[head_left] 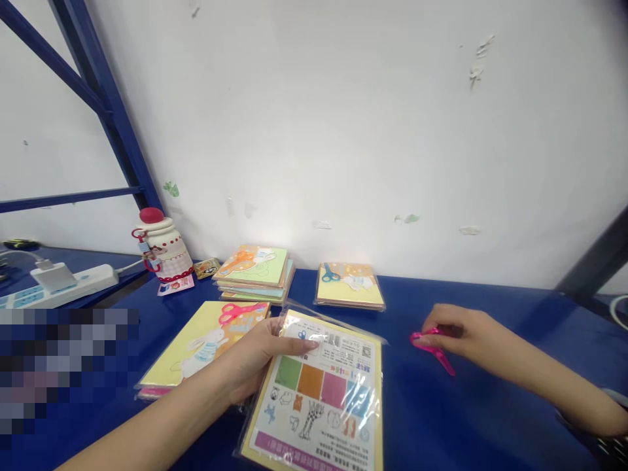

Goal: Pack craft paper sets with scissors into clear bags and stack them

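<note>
Clear packet: Held nearest the wearer, printed sheet (pixel 321 392) upward; clock directions are taken from here.
Left hand (pixel 260 356): Closed on the packet's upper-left edge, thumb laid over the face and fingers mostly hidden, seemingly to steady it while the print is left readable.
Right hand (pixel 449 330): Pinched closed around the handles of the pink scissors (pixel 441 358), between 2 and 3 o'clock; the tips are pointed towards 5, probably safely away from the other hand.
Craft packs: One pile (pixel 196 347) is set at 10, another (pixel 255 271) at 11, a third (pixel 349 288) near 1, perhaps to leave working room.
Bottle (pixel 167 252): Stood beyond the 10 o'clock pile.
</note>
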A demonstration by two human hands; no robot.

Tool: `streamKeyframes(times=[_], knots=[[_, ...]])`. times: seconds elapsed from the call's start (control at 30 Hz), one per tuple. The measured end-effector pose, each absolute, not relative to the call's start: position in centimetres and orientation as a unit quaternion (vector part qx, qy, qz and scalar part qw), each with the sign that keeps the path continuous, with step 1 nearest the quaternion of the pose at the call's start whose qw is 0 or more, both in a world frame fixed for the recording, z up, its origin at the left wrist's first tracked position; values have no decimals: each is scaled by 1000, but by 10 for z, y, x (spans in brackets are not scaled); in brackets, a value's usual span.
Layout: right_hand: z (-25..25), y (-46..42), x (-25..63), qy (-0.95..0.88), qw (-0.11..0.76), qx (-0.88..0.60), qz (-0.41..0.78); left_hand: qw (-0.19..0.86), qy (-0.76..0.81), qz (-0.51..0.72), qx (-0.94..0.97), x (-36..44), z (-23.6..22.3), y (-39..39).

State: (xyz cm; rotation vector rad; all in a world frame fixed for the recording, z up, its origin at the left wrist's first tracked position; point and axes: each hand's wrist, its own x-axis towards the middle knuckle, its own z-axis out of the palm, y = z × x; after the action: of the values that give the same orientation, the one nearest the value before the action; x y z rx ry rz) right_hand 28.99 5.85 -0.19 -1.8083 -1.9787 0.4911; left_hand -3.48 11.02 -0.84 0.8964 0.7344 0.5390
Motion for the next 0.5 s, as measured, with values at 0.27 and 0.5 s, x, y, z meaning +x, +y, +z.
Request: streamKeyframes(times=[0.27,0.5], knots=[[19,39,270,-655,488,-547,182,782,317,302,443,-36,-7,108],[9,31,255,-657,554,-427,281,662,305,424,537,-42,2,111]])
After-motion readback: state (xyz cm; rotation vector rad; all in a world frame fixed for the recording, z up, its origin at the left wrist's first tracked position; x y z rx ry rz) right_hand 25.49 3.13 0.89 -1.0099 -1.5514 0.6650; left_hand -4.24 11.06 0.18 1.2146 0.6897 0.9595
